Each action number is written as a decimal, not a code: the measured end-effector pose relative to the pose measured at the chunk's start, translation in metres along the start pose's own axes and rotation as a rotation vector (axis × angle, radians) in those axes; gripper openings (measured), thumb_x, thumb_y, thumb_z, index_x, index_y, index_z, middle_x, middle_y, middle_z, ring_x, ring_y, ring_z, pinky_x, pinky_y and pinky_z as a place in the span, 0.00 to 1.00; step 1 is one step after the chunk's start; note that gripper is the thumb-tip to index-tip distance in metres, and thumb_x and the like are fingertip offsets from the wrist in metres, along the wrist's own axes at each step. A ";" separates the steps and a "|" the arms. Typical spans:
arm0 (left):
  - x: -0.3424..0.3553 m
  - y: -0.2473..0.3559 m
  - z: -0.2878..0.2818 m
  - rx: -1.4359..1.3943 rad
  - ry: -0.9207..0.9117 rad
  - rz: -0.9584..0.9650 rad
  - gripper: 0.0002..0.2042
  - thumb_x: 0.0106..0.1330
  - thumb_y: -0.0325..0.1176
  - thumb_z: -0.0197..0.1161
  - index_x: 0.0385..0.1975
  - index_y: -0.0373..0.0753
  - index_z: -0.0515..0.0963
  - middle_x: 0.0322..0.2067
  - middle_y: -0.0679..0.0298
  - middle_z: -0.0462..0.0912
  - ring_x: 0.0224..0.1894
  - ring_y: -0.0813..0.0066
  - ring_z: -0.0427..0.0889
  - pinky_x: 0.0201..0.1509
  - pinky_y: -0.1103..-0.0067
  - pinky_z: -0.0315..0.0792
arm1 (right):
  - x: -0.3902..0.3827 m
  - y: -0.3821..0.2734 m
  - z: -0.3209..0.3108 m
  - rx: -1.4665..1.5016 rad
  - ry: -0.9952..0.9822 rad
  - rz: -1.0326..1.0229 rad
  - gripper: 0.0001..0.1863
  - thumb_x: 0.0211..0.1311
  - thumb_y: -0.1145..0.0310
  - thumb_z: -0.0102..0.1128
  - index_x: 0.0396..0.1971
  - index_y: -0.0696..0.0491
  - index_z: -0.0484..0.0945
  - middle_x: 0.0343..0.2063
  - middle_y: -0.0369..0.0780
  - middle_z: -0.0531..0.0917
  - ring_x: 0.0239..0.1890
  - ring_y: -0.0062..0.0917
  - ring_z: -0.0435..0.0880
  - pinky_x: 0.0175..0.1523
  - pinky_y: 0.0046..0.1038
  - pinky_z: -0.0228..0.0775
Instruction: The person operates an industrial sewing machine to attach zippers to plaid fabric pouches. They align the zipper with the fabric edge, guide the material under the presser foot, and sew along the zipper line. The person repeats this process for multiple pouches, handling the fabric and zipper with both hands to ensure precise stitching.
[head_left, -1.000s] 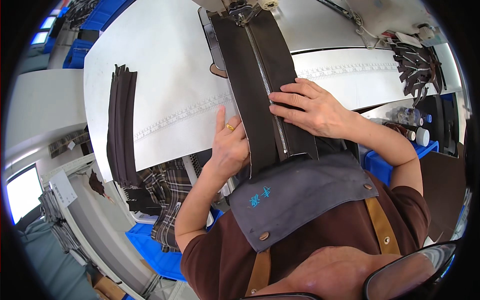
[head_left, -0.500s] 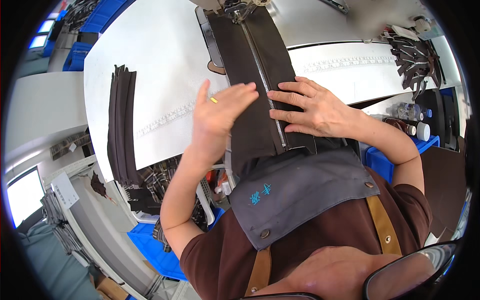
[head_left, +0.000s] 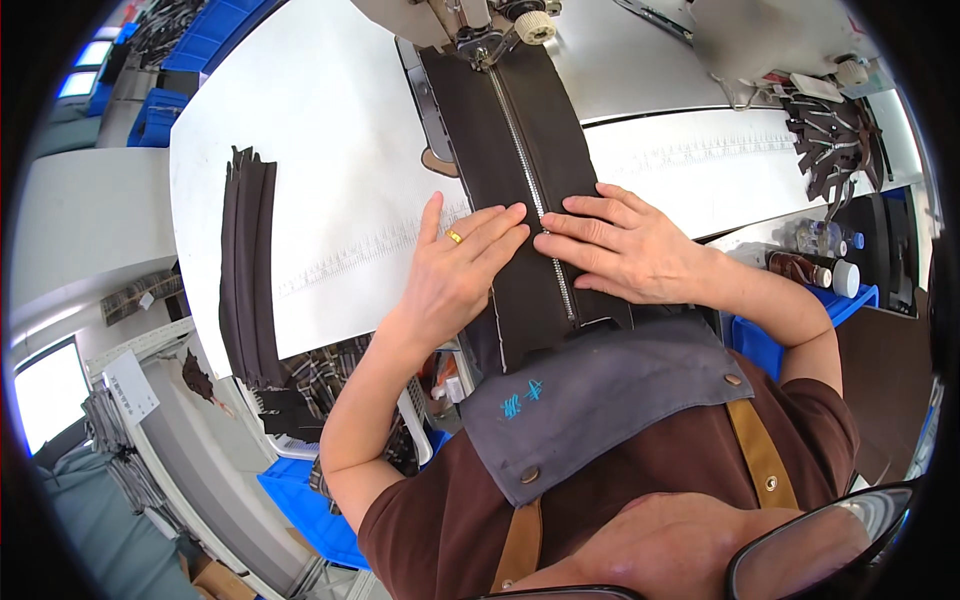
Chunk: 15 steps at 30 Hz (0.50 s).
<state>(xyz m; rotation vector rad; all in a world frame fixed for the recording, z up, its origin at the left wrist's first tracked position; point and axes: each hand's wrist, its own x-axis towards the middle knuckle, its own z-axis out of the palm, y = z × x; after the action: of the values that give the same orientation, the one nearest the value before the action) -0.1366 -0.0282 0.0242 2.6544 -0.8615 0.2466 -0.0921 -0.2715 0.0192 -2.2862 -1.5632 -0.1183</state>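
A long dark brown fabric panel (head_left: 520,130) with a silver zipper (head_left: 520,150) down its middle lies on the white sewing table (head_left: 330,150), its far end under the sewing machine's presser foot (head_left: 480,45). My left hand (head_left: 460,265), a gold ring on one finger, lies flat on the panel's left half. My right hand (head_left: 625,245) lies flat on the right half, fingertips at the zipper. The fingertips of both hands nearly meet over the zipper.
A stack of dark brown strips (head_left: 250,260) lies along the table's left edge. More dark pieces (head_left: 830,150) are piled at the right, with small bottles (head_left: 820,255) and blue bins (head_left: 300,500) nearby. Plaid fabric (head_left: 340,370) hangs below the table.
My left hand, lifted off the panel half a second ago, has come down flat on the fabric beside the zipper. My right hand has stayed on the panel's right half.
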 end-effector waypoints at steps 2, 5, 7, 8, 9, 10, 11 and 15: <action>0.005 -0.008 -0.005 -0.018 -0.061 0.023 0.19 0.55 0.19 0.52 0.45 0.44 0.77 0.50 0.70 0.78 0.51 0.73 0.76 0.65 0.53 0.48 | 0.000 0.000 0.002 -0.005 0.034 -0.012 0.25 0.51 0.59 0.62 0.51 0.46 0.73 0.53 0.35 0.72 0.55 0.30 0.69 0.58 0.36 0.61; 0.022 -0.026 -0.003 0.057 -0.029 0.025 0.21 0.55 0.18 0.51 0.48 0.46 0.75 0.50 0.72 0.78 0.52 0.73 0.75 0.63 0.50 0.48 | 0.003 0.001 0.003 0.043 0.054 -0.017 0.23 0.51 0.60 0.63 0.49 0.46 0.74 0.51 0.36 0.73 0.54 0.30 0.69 0.57 0.36 0.61; 0.048 -0.047 0.002 0.068 0.079 0.020 0.20 0.57 0.19 0.51 0.49 0.45 0.74 0.45 0.71 0.79 0.51 0.72 0.74 0.62 0.52 0.52 | 0.005 0.002 0.002 0.060 0.052 -0.028 0.23 0.50 0.60 0.63 0.48 0.47 0.75 0.51 0.36 0.73 0.53 0.30 0.69 0.57 0.36 0.62; 0.063 -0.056 0.002 0.029 0.111 0.010 0.18 0.58 0.19 0.51 0.47 0.45 0.75 0.43 0.70 0.79 0.49 0.71 0.75 0.61 0.55 0.54 | 0.005 0.002 0.002 0.068 0.051 -0.032 0.22 0.50 0.60 0.63 0.48 0.47 0.75 0.50 0.36 0.73 0.53 0.30 0.69 0.56 0.36 0.62; 0.077 -0.064 0.003 -0.011 0.140 0.001 0.17 0.59 0.20 0.51 0.46 0.45 0.75 0.41 0.69 0.80 0.47 0.70 0.75 0.60 0.57 0.56 | 0.005 0.002 0.002 0.075 0.049 -0.029 0.22 0.50 0.60 0.63 0.48 0.47 0.75 0.50 0.36 0.73 0.53 0.30 0.69 0.56 0.36 0.62; 0.087 -0.070 0.005 -0.053 0.171 -0.008 0.16 0.60 0.20 0.51 0.45 0.45 0.75 0.38 0.67 0.80 0.45 0.69 0.75 0.59 0.60 0.58 | 0.006 0.001 0.001 0.081 0.045 -0.024 0.22 0.50 0.60 0.63 0.47 0.47 0.75 0.50 0.36 0.73 0.53 0.30 0.69 0.56 0.36 0.62; 0.094 -0.075 0.007 -0.060 0.176 0.011 0.14 0.60 0.21 0.51 0.44 0.44 0.75 0.36 0.67 0.79 0.44 0.69 0.75 0.58 0.62 0.59 | 0.006 0.001 0.000 0.087 0.042 -0.021 0.22 0.50 0.60 0.63 0.47 0.47 0.75 0.50 0.36 0.74 0.53 0.30 0.70 0.56 0.36 0.62; 0.106 -0.084 0.014 -0.037 0.217 0.079 0.10 0.61 0.24 0.54 0.40 0.44 0.75 0.30 0.67 0.78 0.40 0.68 0.76 0.55 0.68 0.62 | 0.005 0.000 0.000 0.095 0.033 -0.001 0.23 0.49 0.61 0.64 0.47 0.47 0.75 0.50 0.37 0.73 0.54 0.31 0.69 0.57 0.37 0.61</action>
<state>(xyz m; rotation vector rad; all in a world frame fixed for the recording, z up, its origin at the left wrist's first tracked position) -0.0014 -0.0267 0.0168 2.5042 -0.8912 0.5224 -0.0899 -0.2671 0.0205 -2.1995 -1.5203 -0.0803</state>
